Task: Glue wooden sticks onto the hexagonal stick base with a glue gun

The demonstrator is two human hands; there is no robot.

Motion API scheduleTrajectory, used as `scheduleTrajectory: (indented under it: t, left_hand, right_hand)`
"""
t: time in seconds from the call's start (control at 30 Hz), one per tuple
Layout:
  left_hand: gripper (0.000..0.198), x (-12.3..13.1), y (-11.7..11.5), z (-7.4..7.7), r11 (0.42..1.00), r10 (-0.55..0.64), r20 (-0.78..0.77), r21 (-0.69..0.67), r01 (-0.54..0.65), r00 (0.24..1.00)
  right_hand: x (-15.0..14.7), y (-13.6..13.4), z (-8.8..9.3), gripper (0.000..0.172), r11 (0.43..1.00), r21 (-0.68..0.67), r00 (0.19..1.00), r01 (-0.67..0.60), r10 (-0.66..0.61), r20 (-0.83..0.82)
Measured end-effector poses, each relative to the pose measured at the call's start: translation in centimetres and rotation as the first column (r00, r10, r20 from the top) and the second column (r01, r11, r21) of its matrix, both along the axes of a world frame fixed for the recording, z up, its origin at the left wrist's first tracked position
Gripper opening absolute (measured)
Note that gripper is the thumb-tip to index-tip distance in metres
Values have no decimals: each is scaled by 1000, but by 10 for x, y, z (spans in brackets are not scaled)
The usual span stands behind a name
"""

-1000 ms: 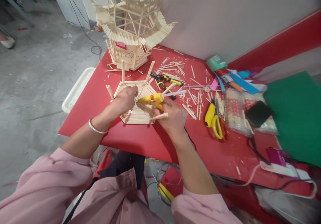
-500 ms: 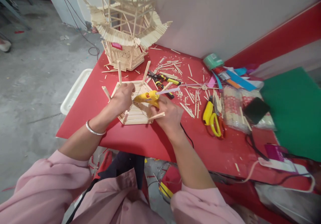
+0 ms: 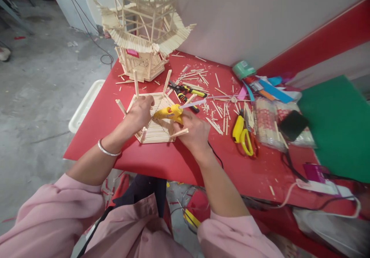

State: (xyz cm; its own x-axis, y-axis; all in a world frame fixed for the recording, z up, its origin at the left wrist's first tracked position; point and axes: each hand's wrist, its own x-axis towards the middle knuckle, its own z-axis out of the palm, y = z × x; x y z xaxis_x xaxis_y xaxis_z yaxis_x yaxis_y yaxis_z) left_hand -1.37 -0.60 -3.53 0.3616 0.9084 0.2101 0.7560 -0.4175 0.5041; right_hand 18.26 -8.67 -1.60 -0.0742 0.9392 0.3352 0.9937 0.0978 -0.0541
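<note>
A hexagonal platform of thin wooden sticks (image 3: 157, 134) lies on the red table, with short posts standing at its corners. My right hand (image 3: 195, 130) is wrapped round a yellow hot glue gun (image 3: 169, 113). A clear glue stick (image 3: 195, 103) juts from the gun's back end, and its nozzle points left over the platform's middle. Over the platform's left half, my left hand (image 3: 141, 113) has its fingers curled together close to the nozzle. What those fingers hold, if anything, is hidden.
A tiered stick pagoda (image 3: 147, 38) stands behind the platform. Pliers (image 3: 185, 94) lie among loose sticks (image 3: 221, 111). Farther right are yellow-handled scissors (image 3: 246, 140), bagged sticks (image 3: 267, 125), a black phone-like object (image 3: 294, 125), a green board (image 3: 338, 127) and a power strip (image 3: 323, 188).
The whole view has shifted very slightly. Both hands, the glue gun and the platform keep the same positions relative to each other.
</note>
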Motion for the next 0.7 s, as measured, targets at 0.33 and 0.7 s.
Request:
scheduleTrajectory:
  t: [0.33,0.7]
  left_hand:
    - [26,0,0,2,1000,-5,1,-4,5,1000]
    - [27,0,0,5,999,7,19,-40,-6,1000]
  right_hand:
    - [5,-2,-1,36,999,-37,1000,-25,25,1]
    - [0,3,0,39,998,-51,1000,-22,21,-19]
